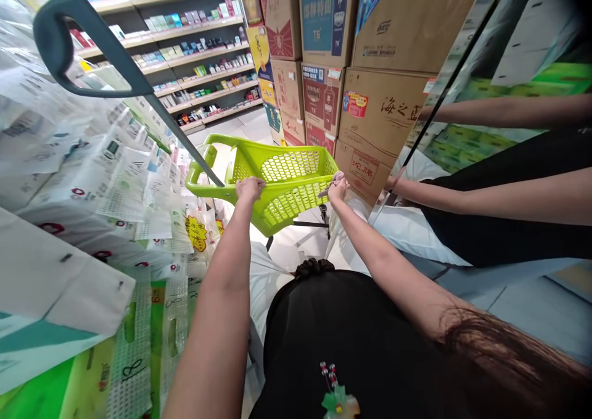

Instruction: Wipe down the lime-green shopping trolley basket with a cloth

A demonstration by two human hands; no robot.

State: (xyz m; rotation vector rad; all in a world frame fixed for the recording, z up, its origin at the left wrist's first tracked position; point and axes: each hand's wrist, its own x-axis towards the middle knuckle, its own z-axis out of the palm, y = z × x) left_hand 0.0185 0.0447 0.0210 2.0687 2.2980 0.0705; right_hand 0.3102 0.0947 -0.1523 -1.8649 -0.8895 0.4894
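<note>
A lime-green plastic shopping basket (291, 187) with perforated sides and wheels below stands in front of me. Its long dark-grey pull handle (180, 132) slants up to the upper left, ending in a loop grip. My left hand (250, 187) is closed over the basket's near rim, left of its middle. At the right end of that rim, my right hand (339, 189) is closed too, gripping the rim along with a small mauve, cloth-like item (337, 177). What that item is exactly I cannot make out. Little shows inside the basket.
Stacked cardboard cartons (370, 104) rise beyond the basket on the right. Plastic-wrapped tissue packs (111, 172) line the left side closely. Shelves (198, 55) of small boxed goods stand at the back. A mirror-like panel (462, 160) on the right reflects my arms.
</note>
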